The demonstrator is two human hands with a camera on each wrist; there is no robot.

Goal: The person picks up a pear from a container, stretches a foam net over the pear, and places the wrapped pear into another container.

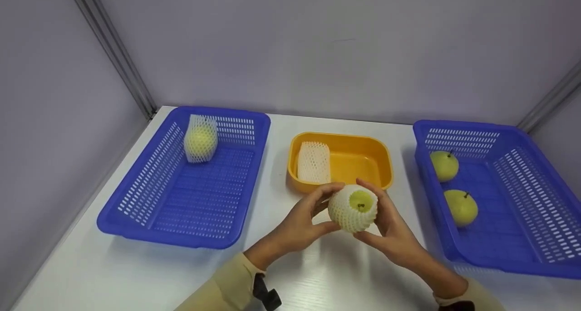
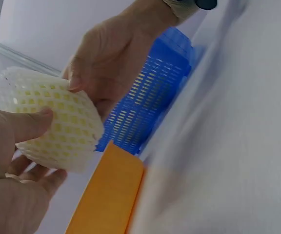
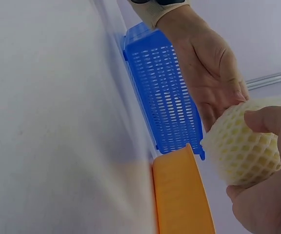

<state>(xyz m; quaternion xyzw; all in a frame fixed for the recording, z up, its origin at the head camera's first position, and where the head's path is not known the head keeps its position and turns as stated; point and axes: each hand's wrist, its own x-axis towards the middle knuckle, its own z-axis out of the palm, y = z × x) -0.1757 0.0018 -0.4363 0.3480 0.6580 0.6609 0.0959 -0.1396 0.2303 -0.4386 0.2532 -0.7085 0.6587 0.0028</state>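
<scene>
Between both hands, above the table, is a round yellow-green pear [image 1: 361,203] in a white foam net sleeve [image 1: 349,218]. Its stem and top show through the sleeve's opening. My left hand [image 1: 297,222] grips it from the left, thumb low and fingers at the upper side. From the right, my right hand [image 1: 395,234] holds it the same way. In the left wrist view the netting [image 2: 65,122] stretches around the pear, with a loose end sticking out beyond it. The right wrist view shows my right thumb [image 3: 265,119] pressing the net.
Just behind the hands stands an orange tub [image 1: 363,165] with flat white foam nets [image 1: 313,162] inside. The blue basket [image 1: 181,236] at left holds a netted pear [image 1: 201,141]. At right, another blue basket [image 1: 513,263] holds two bare pears [image 1: 461,208].
</scene>
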